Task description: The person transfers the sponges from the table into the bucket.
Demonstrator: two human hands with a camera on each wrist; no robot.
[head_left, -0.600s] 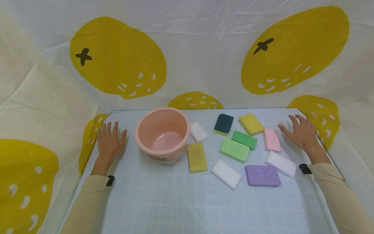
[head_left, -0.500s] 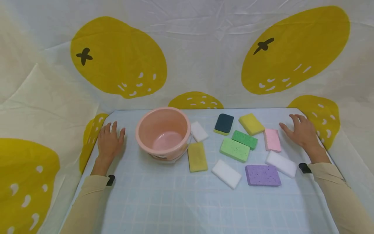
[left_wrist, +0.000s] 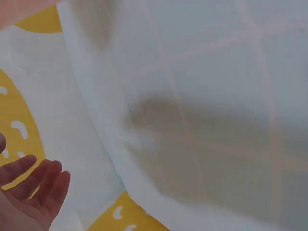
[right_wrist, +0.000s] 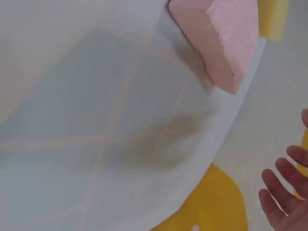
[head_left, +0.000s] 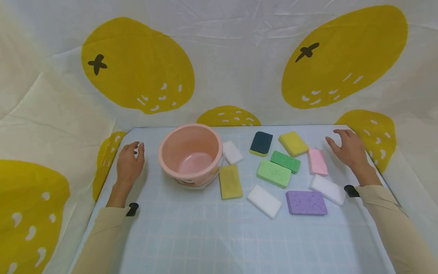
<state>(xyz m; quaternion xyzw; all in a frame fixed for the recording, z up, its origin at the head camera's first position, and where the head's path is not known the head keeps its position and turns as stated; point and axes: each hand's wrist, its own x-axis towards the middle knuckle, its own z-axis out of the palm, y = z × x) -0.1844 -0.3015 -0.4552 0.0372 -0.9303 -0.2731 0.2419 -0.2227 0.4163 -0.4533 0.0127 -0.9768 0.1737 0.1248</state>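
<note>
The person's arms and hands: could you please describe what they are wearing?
Both arms wear long beige sleeves: left sleeve, right sleeve. A small black device sits at each wrist. The left hand and right hand are bare.

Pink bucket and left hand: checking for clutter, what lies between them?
Nothing: only bare gridded mat between the left hand and pink bucket, head view.
</note>
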